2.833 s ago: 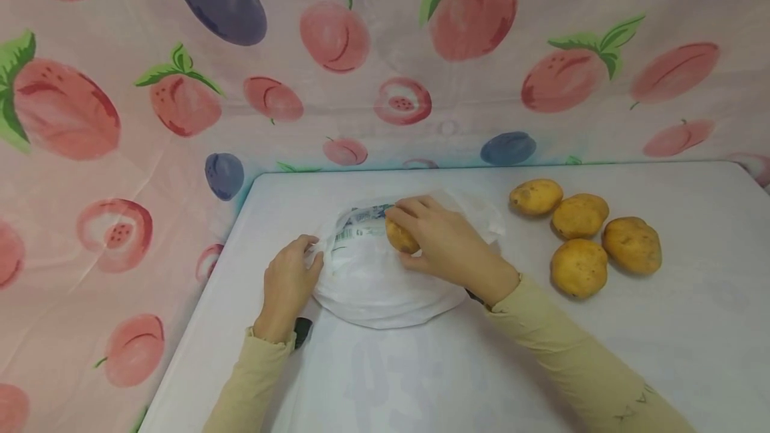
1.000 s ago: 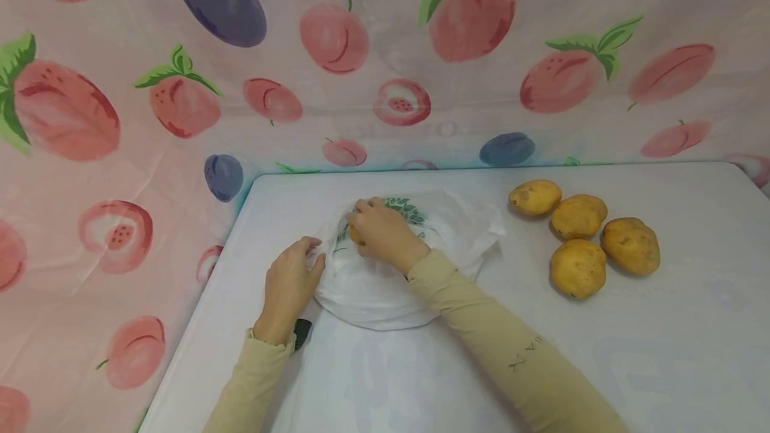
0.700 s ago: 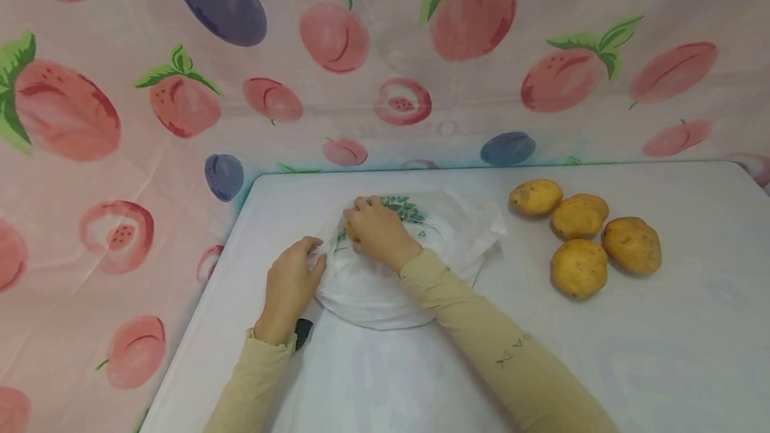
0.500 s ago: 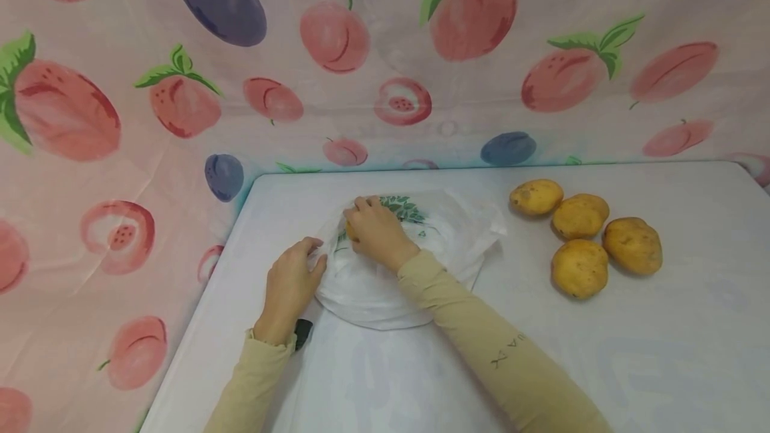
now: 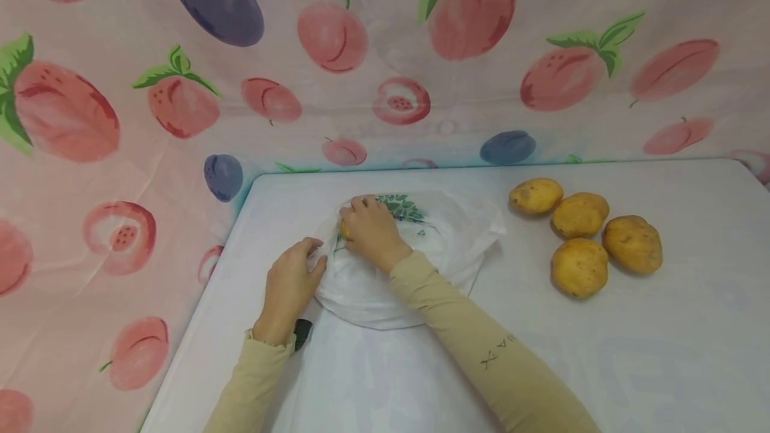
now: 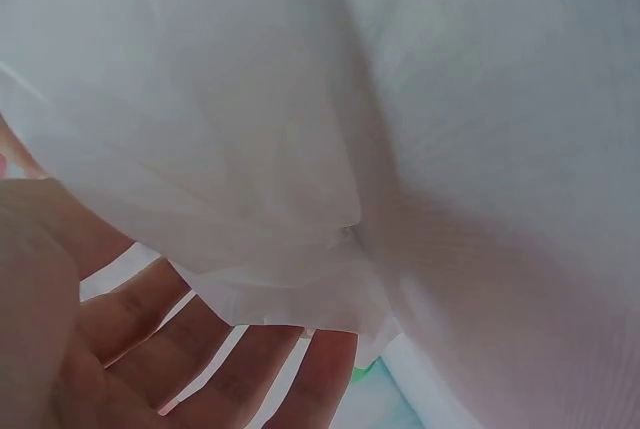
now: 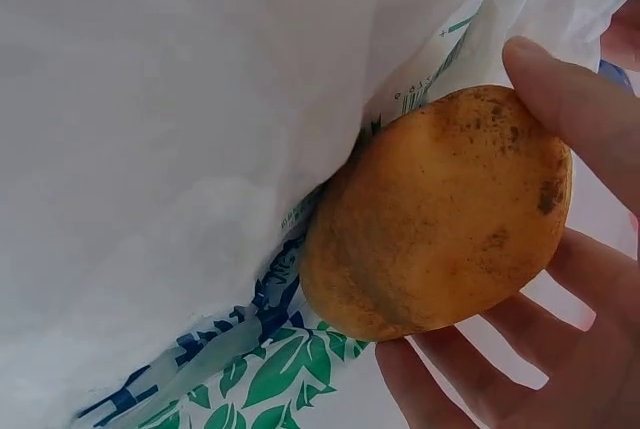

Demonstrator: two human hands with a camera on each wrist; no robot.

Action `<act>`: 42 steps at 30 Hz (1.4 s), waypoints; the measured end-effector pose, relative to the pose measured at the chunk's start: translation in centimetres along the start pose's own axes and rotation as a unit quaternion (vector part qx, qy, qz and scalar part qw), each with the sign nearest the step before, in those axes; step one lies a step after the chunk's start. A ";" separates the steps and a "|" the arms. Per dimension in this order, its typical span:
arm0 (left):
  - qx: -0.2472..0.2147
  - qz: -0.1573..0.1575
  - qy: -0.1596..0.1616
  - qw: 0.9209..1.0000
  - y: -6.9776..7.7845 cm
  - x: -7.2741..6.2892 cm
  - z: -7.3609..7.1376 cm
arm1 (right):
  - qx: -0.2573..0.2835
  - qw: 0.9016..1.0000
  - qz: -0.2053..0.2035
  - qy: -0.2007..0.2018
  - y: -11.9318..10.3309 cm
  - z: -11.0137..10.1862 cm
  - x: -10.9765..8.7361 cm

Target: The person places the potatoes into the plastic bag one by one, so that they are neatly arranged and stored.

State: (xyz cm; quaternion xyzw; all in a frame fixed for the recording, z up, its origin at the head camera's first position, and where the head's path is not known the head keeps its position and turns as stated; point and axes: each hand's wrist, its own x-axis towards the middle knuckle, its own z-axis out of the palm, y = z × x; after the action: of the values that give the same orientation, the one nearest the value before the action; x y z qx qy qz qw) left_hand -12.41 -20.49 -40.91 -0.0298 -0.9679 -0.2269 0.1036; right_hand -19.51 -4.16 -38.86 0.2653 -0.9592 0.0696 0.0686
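The right hand (image 5: 371, 227), thumb and fingers curved round a yellow-brown oval potato (image 7: 435, 219), holds it at the mouth of a thin white plastic bag (image 5: 373, 306) with green leaf print, while the left hand (image 5: 289, 291), fingers spread, touches the bag's left edge. The potato looks firm and weighty, best gripped round its middle; the bag seems light and limp, best held by its rim

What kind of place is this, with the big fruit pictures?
Maybe a tabletop set up indoors: there's a smooth white table, a pink cloth-like backdrop printed with fruit, and four roundish yellow-brown potatoes beside a crinkled white plastic bag.
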 end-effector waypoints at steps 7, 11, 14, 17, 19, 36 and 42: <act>-0.002 -0.005 -0.006 1.000 0.1 0.0 0.0 | 0.010 1.000 -0.008 -0.008 -0.2 -0.8 -0.5; 0.000 -0.005 -0.006 1.000 0.2 0.0 -0.1 | 0.006 1.000 -0.019 -0.003 -0.3 -1.3 -0.8; 0.000 -0.005 -0.006 1.000 0.1 0.0 -0.1 | 0.005 1.000 -0.024 -0.005 -0.3 -1.6 -0.9; -0.003 -0.007 -0.008 1.000 0.1 0.0 -0.2 | 0.005 1.000 -0.029 -0.009 -0.3 -1.8 -1.1; -0.004 -0.008 -0.010 1.000 0.2 0.0 -0.2 | 0.004 0.999 -0.031 -0.014 -0.2 -2.0 -1.2; -0.002 -0.008 -0.005 1.000 0.1 0.0 -0.2 | 0.044 0.997 -0.060 0.008 0.7 -4.1 -2.7; -0.006 -0.001 -0.007 1.000 0.1 0.0 -0.3 | 0.056 0.995 -0.077 0.033 1.3 -4.7 -3.6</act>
State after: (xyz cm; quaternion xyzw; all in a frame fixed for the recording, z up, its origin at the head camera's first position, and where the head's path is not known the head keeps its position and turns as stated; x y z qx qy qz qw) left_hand -12.40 -20.55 -40.66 -0.0307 -0.9674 -0.2322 0.0968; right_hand -16.67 -0.45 -35.00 0.3397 -0.9275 0.1269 0.0902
